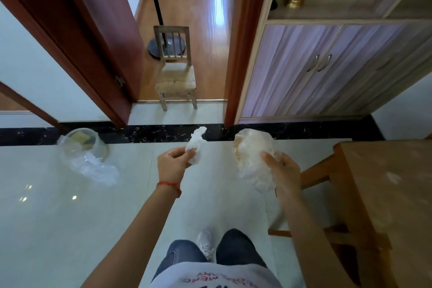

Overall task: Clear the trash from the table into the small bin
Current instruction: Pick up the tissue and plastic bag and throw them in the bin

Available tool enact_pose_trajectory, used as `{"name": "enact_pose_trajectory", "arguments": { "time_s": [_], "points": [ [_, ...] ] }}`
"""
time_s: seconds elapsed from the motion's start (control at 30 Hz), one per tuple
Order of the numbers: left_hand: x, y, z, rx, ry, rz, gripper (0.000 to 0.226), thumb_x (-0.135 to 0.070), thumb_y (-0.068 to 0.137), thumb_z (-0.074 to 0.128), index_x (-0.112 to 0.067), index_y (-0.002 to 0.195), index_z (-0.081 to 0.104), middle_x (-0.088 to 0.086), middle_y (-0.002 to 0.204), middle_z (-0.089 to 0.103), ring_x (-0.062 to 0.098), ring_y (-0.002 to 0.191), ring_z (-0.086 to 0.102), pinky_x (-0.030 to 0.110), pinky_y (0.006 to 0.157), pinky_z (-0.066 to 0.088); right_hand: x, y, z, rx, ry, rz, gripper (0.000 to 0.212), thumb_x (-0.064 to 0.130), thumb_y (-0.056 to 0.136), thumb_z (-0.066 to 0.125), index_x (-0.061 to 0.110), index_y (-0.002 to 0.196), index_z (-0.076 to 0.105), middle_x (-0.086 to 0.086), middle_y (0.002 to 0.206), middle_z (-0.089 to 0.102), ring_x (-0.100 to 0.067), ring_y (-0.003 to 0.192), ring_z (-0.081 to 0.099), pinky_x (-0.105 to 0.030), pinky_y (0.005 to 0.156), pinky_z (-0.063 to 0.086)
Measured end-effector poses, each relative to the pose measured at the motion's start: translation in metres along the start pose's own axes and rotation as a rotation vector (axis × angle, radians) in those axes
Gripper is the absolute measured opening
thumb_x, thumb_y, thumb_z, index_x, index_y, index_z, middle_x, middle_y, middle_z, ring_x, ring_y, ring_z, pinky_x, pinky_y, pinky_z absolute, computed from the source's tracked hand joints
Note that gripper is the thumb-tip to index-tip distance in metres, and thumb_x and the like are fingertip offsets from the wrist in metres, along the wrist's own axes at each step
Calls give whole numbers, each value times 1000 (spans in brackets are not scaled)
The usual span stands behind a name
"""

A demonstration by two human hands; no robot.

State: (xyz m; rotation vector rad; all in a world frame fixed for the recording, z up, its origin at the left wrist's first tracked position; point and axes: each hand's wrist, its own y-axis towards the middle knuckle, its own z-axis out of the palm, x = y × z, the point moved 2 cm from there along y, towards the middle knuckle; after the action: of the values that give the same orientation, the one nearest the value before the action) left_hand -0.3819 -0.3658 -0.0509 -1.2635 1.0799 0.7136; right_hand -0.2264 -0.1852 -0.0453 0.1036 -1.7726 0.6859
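My left hand point(174, 162) pinches a crumpled white tissue point(196, 145) at chest height over the tiled floor. A crumpled clear plastic bag point(252, 159) with something pale inside is gripped by my right hand point(284, 170). The small bin point(80, 142), lined with a loose clear plastic bag that spills onto the floor, stands on the floor to the far left, well apart from both hands; something yellowish lies inside it. The wooden table point(395, 194) is at my right, its top bearing pale smudges.
A small wooden chair point(176, 77) stands in the doorway ahead, with a floor stand's round base point(166, 47) behind it. A purple-fronted cabinet point(327, 65) lines the right wall. Red-brown door frames point(238, 54) flank the opening. My legs and a white shoe are below.
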Motion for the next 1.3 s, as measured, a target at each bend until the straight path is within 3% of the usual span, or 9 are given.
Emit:
{"name": "enact_pose_trajectory", "arguments": {
  "time_s": [0.17, 0.33, 0.63, 0.73, 0.9, 1.03, 1.13, 1.23, 1.3],
  "points": [
    [-23, 59, 37, 26, -15, -11, 19, -5, 77, 69, -1, 96, 67, 2, 77, 65, 13, 72, 62, 15, 57, 55, 27, 58, 20, -6, 7, -23, 23, 21, 77, 72, 18, 63, 53, 0, 67, 56, -12, 63, 53, -16, 55, 47],
    [-49, 121, 88, 45, -13, -6, 20, -3, 77, 68, 3, 95, 67, 4, 74, 65, 14, 70, 62, 15, 55, 54, 59, 131, 34, 11, 54, -4, 18, 19, 76, 73, 10, 71, 58, -2, 72, 59, -16, 68, 56, -30, 66, 48],
    [-100, 203, 177, 96, 26, -22, 26, -7, 76, 70, 5, 99, 65, 7, 78, 67, 16, 71, 64, 22, 65, 56, 120, 236, 39, -13, 82, -17, 15, 17, 78, 71, 14, 69, 59, 2, 65, 57, -11, 61, 56, -16, 52, 48],
    [-109, 221, 202, 131, 37, -13, 22, -5, 77, 69, 3, 98, 66, 5, 76, 66, 14, 70, 64, 16, 58, 55, 128, 258, 36, -29, 54, -10, 11, 21, 78, 71, 14, 75, 63, -3, 74, 64, -17, 68, 62, -24, 59, 54],
    [-122, 253, 255, 244, 109, -4, 21, -3, 77, 68, 0, 97, 68, -5, 63, 68, 9, 62, 64, 19, 60, 55, 134, 295, 25, -146, -17, -3, 22, 22, 79, 71, 15, 64, 56, -1, 64, 56, -19, 64, 56, -30, 62, 49],
    [-134, 275, 304, 361, 188, -24, 6, 3, 77, 65, -3, 78, 67, 9, 78, 61, 22, 74, 56, 37, 77, 50, 140, 316, 13, -251, 12, 35, 20, 21, 80, 69, 13, 67, 55, 0, 65, 54, -14, 61, 53, -27, 60, 41],
    [-141, 287, 340, 460, 254, -5, 19, 0, 78, 66, 4, 96, 67, 2, 74, 61, 20, 71, 56, 28, 69, 50, 142, 327, 3, -339, 37, 81, 19, 22, 80, 68, 12, 71, 54, 3, 63, 51, -13, 58, 51, -30, 64, 39],
    [-149, 291, 372, 582, 331, 39, 17, -3, 78, 66, -4, 96, 68, 0, 73, 61, 11, 62, 54, 14, 58, 48, 145, 325, -7, -438, 101, 122, 17, 23, 81, 67, 15, 72, 54, -2, 69, 58, -18, 64, 57, -29, 60, 46],
    [-150, 295, 393, 679, 386, 46, 12, -3, 78, 66, -8, 88, 70, 1, 71, 65, 15, 66, 57, 18, 63, 51, 146, 320, -13, -515, 184, 133, 14, 25, 81, 67, 17, 74, 58, -8, 78, 64, -25, 73, 62, -38, 69, 53]
  ]
}}
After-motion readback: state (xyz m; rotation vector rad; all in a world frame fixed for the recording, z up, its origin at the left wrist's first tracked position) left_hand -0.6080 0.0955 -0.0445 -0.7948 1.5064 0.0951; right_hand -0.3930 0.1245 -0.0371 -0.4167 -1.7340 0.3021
